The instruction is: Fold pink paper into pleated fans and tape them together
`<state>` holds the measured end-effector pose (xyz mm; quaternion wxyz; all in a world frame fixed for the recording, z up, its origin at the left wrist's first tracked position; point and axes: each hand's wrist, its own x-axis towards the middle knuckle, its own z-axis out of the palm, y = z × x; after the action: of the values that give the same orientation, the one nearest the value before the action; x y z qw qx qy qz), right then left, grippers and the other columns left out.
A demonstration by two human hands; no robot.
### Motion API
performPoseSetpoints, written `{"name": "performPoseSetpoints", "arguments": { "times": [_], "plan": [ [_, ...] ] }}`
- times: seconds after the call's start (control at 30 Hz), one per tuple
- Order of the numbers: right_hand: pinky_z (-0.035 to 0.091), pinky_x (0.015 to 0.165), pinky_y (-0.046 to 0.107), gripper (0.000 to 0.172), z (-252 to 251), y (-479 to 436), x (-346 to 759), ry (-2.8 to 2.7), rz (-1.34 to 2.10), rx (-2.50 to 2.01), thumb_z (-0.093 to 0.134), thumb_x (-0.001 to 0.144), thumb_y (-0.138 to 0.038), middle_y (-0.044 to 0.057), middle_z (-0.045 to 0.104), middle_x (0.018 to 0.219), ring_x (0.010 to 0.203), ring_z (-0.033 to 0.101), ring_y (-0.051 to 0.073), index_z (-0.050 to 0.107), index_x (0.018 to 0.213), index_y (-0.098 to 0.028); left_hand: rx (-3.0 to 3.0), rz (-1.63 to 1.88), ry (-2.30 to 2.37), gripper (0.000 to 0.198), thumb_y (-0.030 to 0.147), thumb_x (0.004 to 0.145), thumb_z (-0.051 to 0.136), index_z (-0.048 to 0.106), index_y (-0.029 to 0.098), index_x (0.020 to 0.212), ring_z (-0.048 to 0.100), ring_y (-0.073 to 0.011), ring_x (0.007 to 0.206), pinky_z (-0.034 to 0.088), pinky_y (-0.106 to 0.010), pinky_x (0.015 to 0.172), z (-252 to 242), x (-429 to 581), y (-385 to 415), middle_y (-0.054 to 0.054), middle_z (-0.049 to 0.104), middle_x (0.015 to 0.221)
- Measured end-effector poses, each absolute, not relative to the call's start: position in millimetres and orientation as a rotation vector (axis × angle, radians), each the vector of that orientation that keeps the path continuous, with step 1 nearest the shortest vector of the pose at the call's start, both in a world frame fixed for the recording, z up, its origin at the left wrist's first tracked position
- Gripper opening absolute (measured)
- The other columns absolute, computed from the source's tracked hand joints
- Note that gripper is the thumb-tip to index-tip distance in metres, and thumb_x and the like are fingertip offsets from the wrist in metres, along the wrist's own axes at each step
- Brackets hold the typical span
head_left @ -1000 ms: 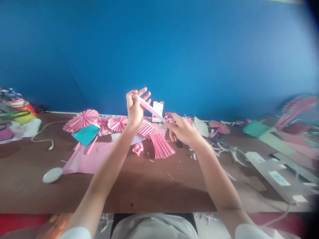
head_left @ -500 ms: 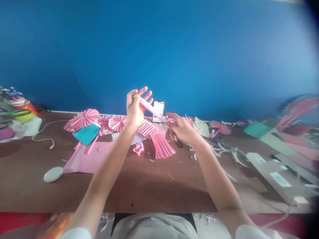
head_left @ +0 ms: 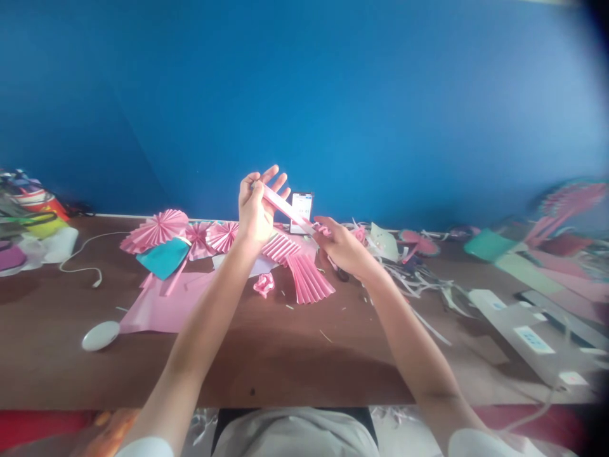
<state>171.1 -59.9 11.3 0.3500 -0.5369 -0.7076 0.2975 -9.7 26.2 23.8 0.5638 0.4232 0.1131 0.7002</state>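
A narrow pink strip of folded paper point(head_left: 285, 207) stretches slantwise between my two hands, above the table. My left hand point(head_left: 257, 209) pinches its upper end between thumb and index finger, with the other fingers spread. Its lower end is in my right hand point(head_left: 340, 244), whose thumb and fingers close around it; the fingertips are partly hidden. Below the strip lie pleated pink paper point(head_left: 309, 278) and a small crumpled pink paper piece point(head_left: 264, 285). A phone point(head_left: 301, 209) with a lit screen stands upright behind the strip.
Pink paper fans point(head_left: 164, 230), a teal paper piece point(head_left: 163, 258) and a pink sheet point(head_left: 166, 308) lie left, near a white oval object point(head_left: 100, 336). Paper scraps point(head_left: 419, 279) spread right, before a power strip point(head_left: 533, 339). A blue wall point(head_left: 304, 95) rises behind the table.
My right hand has shifted slightly left and its fingers have drawn in closer around the strip's lower end. My left hand keeps its pinch, nearly still.
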Motion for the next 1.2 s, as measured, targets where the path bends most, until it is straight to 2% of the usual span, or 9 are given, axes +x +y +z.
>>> {"name": "performPoseSetpoints", "arguments": {
  "times": [0.3,0.6,0.77,0.97,1.2],
  "plan": [
    [0.039,0.057,0.027,0.05,7,-55,174,-1.868,0.742,-1.373,0.042,0.095,-0.034,-0.002,0.059,0.048,0.048,0.057,0.015,0.044,0.141,-0.014,1.016,1.607,0.259,0.011,0.022,0.098,0.046,0.056,0.027,0.097,0.054,-0.0238,0.131,0.047,-0.049,0.107,25,-13,24,0.0,0.062,0.135],
    [0.038,0.053,0.026,0.05,8,-53,176,-1.873,0.79,-1.33,0.041,0.096,-0.033,-0.003,0.056,0.046,0.044,0.053,0.013,0.044,0.143,-0.016,0.988,1.535,0.22,0.02,0.016,0.098,0.041,0.059,0.025,0.099,0.048,-0.0233,0.136,0.046,-0.049,0.11,29,-18,21,-0.002,0.062,0.134],
    [0.038,0.05,0.026,0.054,8,-54,175,-1.873,0.804,-1.303,0.041,0.096,-0.033,-0.002,0.059,0.051,0.042,0.049,0.011,0.038,0.148,-0.018,0.969,1.48,0.243,0.024,0.013,0.098,0.039,0.061,0.023,0.099,0.045,-0.0246,0.138,0.044,-0.051,0.111,39,-23,13,-0.005,0.062,0.135],
    [0.04,0.049,0.025,0.061,9,-54,176,-1.928,0.896,-1.234,0.041,0.095,-0.029,-0.002,0.061,0.052,0.047,0.054,0.013,0.027,0.153,-0.018,0.979,1.4,0.271,0.029,0.008,0.098,0.035,0.06,0.021,0.099,0.046,-0.0252,0.138,0.045,-0.053,0.109,44,-29,11,-0.006,0.062,0.135],
    [0.034,0.039,0.024,0.068,14,-57,179,-1.99,1.003,-1.194,0.043,0.095,-0.028,-0.001,0.066,0.059,0.039,0.043,0.009,0.018,0.157,-0.02,0.984,1.234,0.319,0.029,0.009,0.099,0.031,0.057,0.019,0.107,0.051,-0.0293,0.133,0.045,-0.059,0.107,45,-39,13,-0.012,0.062,0.133]
  ]
}}
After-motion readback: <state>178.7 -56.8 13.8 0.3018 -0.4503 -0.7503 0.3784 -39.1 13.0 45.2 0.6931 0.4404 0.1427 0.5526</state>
